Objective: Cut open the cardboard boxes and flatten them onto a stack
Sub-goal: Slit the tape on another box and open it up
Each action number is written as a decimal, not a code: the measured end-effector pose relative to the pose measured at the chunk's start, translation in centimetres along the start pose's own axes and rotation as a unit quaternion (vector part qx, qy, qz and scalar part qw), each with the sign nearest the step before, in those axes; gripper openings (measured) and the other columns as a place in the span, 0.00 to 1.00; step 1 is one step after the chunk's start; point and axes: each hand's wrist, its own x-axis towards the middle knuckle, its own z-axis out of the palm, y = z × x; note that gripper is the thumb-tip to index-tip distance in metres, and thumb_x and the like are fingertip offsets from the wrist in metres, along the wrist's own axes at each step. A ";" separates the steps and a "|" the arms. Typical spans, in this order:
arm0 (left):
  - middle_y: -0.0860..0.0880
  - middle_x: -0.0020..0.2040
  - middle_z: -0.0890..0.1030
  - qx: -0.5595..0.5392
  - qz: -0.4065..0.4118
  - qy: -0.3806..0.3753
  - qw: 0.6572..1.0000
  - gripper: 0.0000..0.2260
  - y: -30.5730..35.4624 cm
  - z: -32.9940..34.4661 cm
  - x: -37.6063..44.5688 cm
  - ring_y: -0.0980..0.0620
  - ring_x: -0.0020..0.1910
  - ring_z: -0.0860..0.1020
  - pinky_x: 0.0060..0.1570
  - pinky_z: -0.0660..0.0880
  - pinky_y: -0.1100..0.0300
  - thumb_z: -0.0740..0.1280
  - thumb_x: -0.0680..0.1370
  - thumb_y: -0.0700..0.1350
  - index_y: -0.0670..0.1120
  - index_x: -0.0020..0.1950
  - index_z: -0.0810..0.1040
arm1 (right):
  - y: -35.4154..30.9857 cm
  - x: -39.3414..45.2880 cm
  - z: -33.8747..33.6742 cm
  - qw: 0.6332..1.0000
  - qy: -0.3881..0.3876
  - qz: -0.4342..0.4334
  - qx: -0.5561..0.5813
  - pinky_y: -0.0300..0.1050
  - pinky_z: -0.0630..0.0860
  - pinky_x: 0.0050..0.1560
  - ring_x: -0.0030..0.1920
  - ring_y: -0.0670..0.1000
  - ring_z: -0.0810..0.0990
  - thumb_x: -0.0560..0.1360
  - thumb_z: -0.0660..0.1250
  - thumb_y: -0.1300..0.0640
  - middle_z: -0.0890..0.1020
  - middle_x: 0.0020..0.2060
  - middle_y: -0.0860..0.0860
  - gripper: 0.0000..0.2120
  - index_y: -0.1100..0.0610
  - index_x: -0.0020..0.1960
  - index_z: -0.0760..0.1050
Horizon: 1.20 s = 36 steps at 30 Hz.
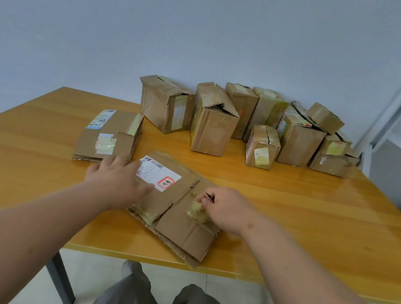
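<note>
Left hand (118,178) spread flat, pressing the collapsed box (175,208) at the table (288,217) front; right hand (227,209) pinches a small dark tool, tape wad beneath. One flattened box (109,137) lies far left — roughly nine sealed boxes (213,125) remain.

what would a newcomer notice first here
Two bare hands press on a flattened box at the near edge of the table: the left hand flat by its white label, the right hand pinching at crumpled tape. Behind, a cluster of uncut boxes lines the far edge, with another flattened box at far left.
</note>
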 end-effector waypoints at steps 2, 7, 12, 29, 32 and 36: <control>0.51 0.81 0.47 0.021 0.034 -0.050 0.998 0.40 1.1 0.7 -0.1 0.43 0.79 0.46 0.74 0.48 0.39 0.48 0.74 0.75 0.57 0.80 0.45 | 0.6 0.2 0.4 0.997 0.027 -0.018 -0.072 0.55 0.74 0.58 0.58 0.56 0.73 0.79 0.56 0.60 0.76 0.57 0.54 0.16 0.55 0.63 0.76; 0.49 0.81 0.39 0.046 0.037 -0.116 0.991 0.47 1.9 2.7 -0.2 0.39 0.78 0.37 0.74 0.40 0.37 0.42 0.65 0.81 0.60 0.79 0.37 | 2.4 0.2 1.7 0.981 -0.050 -0.053 -0.178 0.54 0.54 0.77 0.78 0.54 0.49 0.79 0.54 0.62 0.51 0.80 0.48 0.31 0.46 0.79 0.52; 0.48 0.80 0.36 0.065 0.049 -0.128 0.988 0.49 2.0 3.0 0.0 0.39 0.77 0.34 0.73 0.37 0.36 0.45 0.65 0.81 0.60 0.78 0.35 | 2.7 0.9 1.8 0.982 -0.085 -0.044 -0.165 0.48 0.51 0.77 0.79 0.51 0.51 0.81 0.54 0.61 0.52 0.79 0.47 0.30 0.46 0.80 0.52; 0.55 0.81 0.45 0.121 0.207 -0.092 0.966 0.24 3.5 1.3 1.5 0.48 0.79 0.46 0.75 0.46 0.44 0.49 0.84 0.58 0.62 0.79 0.46 | 2.7 1.3 1.6 0.969 0.045 0.002 -0.242 0.49 0.69 0.52 0.60 0.55 0.69 0.79 0.53 0.58 0.73 0.59 0.50 0.14 0.50 0.62 0.71; 0.56 0.80 0.38 0.043 0.176 -0.125 0.976 0.31 3.1 3.1 0.8 0.52 0.79 0.38 0.76 0.38 0.44 0.41 0.79 0.67 0.59 0.79 0.38 | 3.4 0.7 3.5 0.972 0.081 0.010 -0.219 0.51 0.69 0.56 0.62 0.56 0.68 0.82 0.52 0.56 0.70 0.65 0.52 0.16 0.48 0.68 0.64; 0.54 0.79 0.34 0.082 0.168 -0.110 0.976 0.47 3.2 4.2 0.4 0.51 0.77 0.34 0.74 0.32 0.42 0.35 0.64 0.78 0.57 0.78 0.32 | 3.1 1.1 3.6 0.964 0.061 -0.055 -0.251 0.54 0.53 0.75 0.78 0.54 0.51 0.83 0.49 0.57 0.54 0.79 0.51 0.25 0.44 0.79 0.53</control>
